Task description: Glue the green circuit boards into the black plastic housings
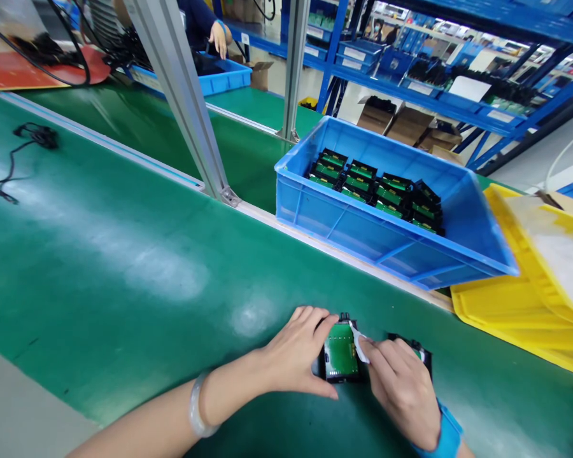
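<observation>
A green circuit board in a black housing (340,353) lies flat on the green bench in front of me. My left hand (300,356) grips it from the left, fingers at its far edge and thumb by its near edge. Between the fingertips of my right hand (396,378) is pinched a white piece that looks like folded cloth or paper (360,345). Its pointed end touches the board's upper right edge. A second black housing (423,356) with some green inside sits on the bench, partly hidden behind my right hand.
Beyond the work stands a blue bin (386,245) holding several rows of similar boards. Yellow trays (510,318) are to its right. A metal post (186,108) rises from the bench divider. A black cable (38,137) lies far left. Another person's hand (218,39) is over a blue tray (229,77).
</observation>
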### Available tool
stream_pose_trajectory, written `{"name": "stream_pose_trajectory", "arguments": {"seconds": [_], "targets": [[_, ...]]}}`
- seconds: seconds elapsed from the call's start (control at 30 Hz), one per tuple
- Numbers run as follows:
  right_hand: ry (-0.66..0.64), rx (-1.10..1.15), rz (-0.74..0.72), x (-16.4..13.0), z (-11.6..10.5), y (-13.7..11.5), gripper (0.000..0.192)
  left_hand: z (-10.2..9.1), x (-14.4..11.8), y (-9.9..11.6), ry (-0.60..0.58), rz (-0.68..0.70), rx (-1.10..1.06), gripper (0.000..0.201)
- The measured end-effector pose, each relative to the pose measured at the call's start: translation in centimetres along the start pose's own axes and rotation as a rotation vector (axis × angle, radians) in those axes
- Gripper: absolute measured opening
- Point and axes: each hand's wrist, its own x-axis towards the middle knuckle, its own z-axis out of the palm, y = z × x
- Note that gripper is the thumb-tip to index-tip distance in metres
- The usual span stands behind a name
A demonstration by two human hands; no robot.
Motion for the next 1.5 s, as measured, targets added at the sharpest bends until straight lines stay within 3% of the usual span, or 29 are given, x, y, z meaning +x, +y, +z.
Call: {"name": "stream_pose_trajectory", "arguments": {"seconds": [0.23,0.43,0.53,0.63,0.73,0.8,0.87,1.13,1.5], "targets": [[-0.016,-0.016,-0.002,0.0,-0.3,-0.2,0.021,-0.1,0.0,0.0,-0.016,-0.003,0.010,0.102],[-0.051,0.020,0.116,0.8,-0.6,0.0,0.024,0.0,0.0,0.0,-0.016,0.004,0.003,0.101],[-0.037,0.190,0.258,1.1,-1.4,0.9,0.019,0.1,-0.1,-0.2,-0.033,0.003,-0.008,0.104],[0.011,0.401,0.495,1.4,-2.4,2.4,0.012,0.2,-0.2,-0.4,-0.035,0.018,-0.019,0.110],[-0.008,0.635,0.721,1.6,-2.8,3.7,0.020,0.0,-0.3,-0.5,-0.060,0.006,-0.046,0.114],[-0.064,0.802,0.796,1.7,-2.6,4.1,0.026,-0.2,-0.3,-0.4,-0.084,-0.025,-0.077,0.114],[-0.121,0.888,0.787,1.8,-2.3,4.0,0.027,-0.5,-0.3,-0.3,-0.105,-0.054,-0.108,0.113],[-0.313,0.874,0.520,2.0,-0.5,1.9,0.027,-0.8,-0.4,-0.2,-0.182,-0.145,-0.138,0.113],[-0.290,0.920,0.398,2.2,0.5,1.0,0.013,-0.3,-0.5,-0.7,-0.190,-0.126,-0.120,0.113]]}}
